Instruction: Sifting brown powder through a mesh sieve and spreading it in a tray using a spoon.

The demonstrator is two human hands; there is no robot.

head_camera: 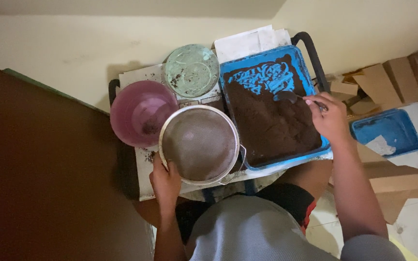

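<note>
- Spoon [289, 97] gripped in right hand [332, 118], its bowl touching brown powder in blue tray [310, 79].
- Left hand [165, 182] grasps round metal sieve [199, 144] rim, beside pink bowl [139, 108].

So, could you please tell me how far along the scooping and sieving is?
Done: the blue tray's far end is scraped bare. In hand: the right hand dips a spoon into the brown powder; the left hand grips the round sieve. Left: most powder remains.

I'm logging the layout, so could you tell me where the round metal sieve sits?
The sieve sits centre-frame, gripped by the left hand, between the pink bowl and the blue tray.
</note>
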